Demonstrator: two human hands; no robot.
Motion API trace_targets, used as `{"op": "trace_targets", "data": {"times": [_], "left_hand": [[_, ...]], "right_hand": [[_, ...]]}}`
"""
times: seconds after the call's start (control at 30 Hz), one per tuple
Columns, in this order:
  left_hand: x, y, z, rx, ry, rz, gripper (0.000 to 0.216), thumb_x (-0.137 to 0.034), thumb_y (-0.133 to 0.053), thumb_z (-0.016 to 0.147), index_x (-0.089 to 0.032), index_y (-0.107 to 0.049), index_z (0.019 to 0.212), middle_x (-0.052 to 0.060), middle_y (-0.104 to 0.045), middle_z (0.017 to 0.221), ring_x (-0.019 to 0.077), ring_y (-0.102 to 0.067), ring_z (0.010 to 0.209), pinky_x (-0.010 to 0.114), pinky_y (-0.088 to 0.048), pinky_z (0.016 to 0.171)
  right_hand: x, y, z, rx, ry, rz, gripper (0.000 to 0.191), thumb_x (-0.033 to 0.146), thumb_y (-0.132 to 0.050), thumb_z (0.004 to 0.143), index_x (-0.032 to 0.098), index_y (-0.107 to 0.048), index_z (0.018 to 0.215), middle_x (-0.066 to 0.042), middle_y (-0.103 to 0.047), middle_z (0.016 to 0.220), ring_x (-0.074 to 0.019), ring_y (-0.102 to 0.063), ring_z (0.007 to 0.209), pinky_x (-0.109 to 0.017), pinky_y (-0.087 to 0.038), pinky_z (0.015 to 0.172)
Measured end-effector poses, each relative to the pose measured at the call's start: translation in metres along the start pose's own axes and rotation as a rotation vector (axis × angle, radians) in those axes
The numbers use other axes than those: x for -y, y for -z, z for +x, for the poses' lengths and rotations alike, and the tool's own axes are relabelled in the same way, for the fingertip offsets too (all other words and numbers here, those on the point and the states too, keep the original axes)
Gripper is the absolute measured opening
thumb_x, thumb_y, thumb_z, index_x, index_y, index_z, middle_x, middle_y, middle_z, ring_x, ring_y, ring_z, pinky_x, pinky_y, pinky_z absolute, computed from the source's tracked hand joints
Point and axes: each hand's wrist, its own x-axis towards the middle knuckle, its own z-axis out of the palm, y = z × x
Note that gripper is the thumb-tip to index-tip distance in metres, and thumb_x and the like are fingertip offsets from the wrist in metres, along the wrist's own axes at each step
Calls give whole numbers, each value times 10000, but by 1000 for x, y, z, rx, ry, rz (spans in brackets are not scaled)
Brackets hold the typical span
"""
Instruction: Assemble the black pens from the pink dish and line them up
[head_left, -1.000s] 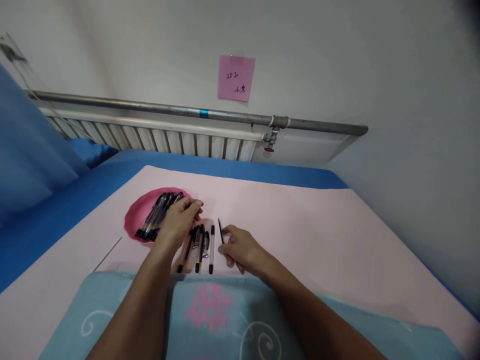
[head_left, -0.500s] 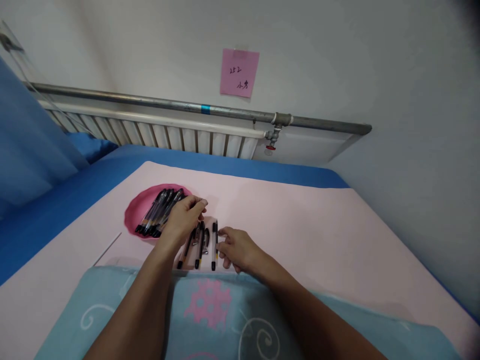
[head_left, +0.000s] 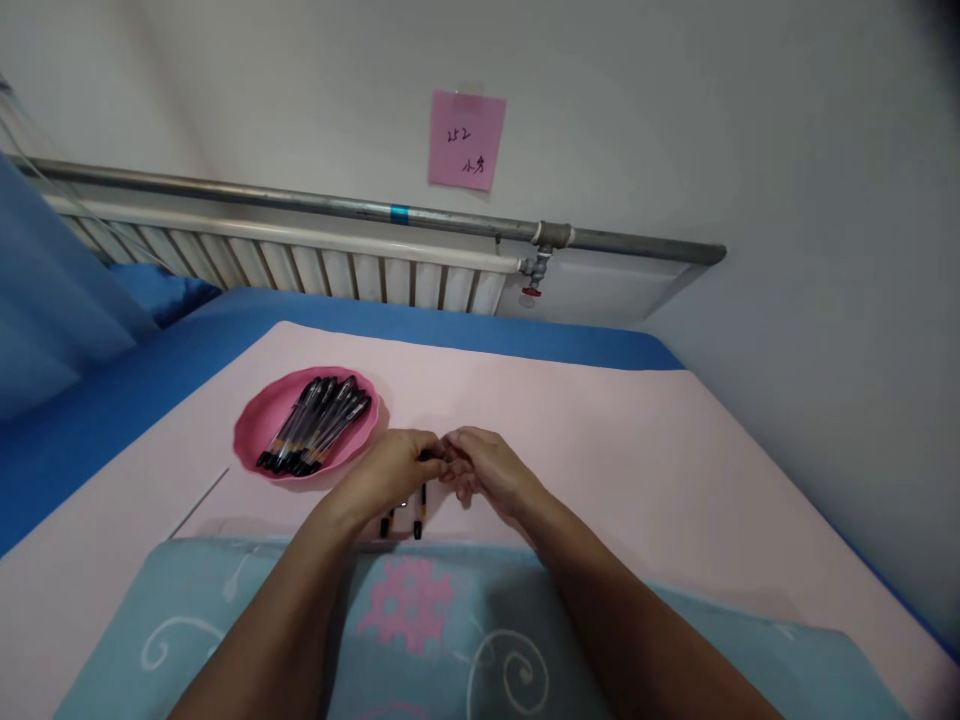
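Observation:
My left hand (head_left: 397, 462) is closed, thumb and fingers pinched together over the loose pens. A bit of black shows between its thumb and forefinger, too small to tell whether it is held or lies beneath. My right hand (head_left: 491, 468) meets it from the right, fingers curled in against the left fingertips; what they grip is hidden. Below the left hand the lower ends of a black-tipped pen (head_left: 419, 515) and another pen (head_left: 387, 524) stick out on the pink surface. Farther left, a pink oval dish (head_left: 247, 428) holds several capped clear-barrel pens (head_left: 311, 425).
A thin white stick (head_left: 199, 502) lies left of the dish. The pink tabletop (head_left: 600, 470) extends to the right, with a blue edge (head_left: 450, 325) behind it. Beyond stand a radiator (head_left: 337, 275) and a metal pipe (head_left: 300, 203). Patterned blue cloth (head_left: 300, 600) lies in front.
My left hand has moved right and away from the dish, uncovering more of its pens. Both hands have come together above the loose pens, now mostly covered. The view has shifted slightly.

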Motion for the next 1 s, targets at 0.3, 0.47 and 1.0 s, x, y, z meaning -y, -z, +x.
{"op": "trace_targets", "data": {"times": [0.3,0.47,1.0], "left_hand": [[9,0,1,26,56,244,225,-230,-502,655,-195,-671,801,39,-667,723,182,-568,638,252,-355,542],[13,20,-4,-171,39,80,166,-264,-540,648,-210,-686,707,48,-681,717,210,-583,662,273,-380,591],[13,29,-6,-241,39,94,213,-324,-504,717,-190,-669,700,48,-663,706,205,-573,661,277,-361,588]], "right_hand": [[-9,-2,0,9,-78,-373,145,85,-435,707,144,-560,750,11,-549,510,-83,-481,362,-175,-383,337],[-3,-8,-9,18,-77,-506,161,82,-470,709,140,-603,778,16,-524,533,-77,-475,435,-169,-371,394],[15,-19,-27,126,155,-1072,151,140,-494,740,139,-618,655,-36,-613,628,-100,-487,537,-209,-282,504]]}}
